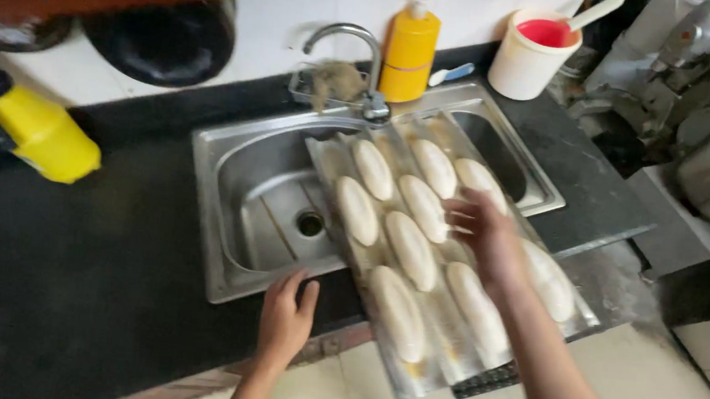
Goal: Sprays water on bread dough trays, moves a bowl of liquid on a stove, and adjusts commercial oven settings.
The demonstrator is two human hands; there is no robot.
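Dough loaves point(412, 248) on tray point(434, 368) over sink point(223, 213), right hand point(482, 233) fingers spread above, left hand point(284, 318) flat on counter point(60, 284)

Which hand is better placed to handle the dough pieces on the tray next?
Probably the right hand: it hovers over the dough pieces on the corrugated tray, fingers spread. The left hand rests on the sink's front rim, beside the tray and off the dough.
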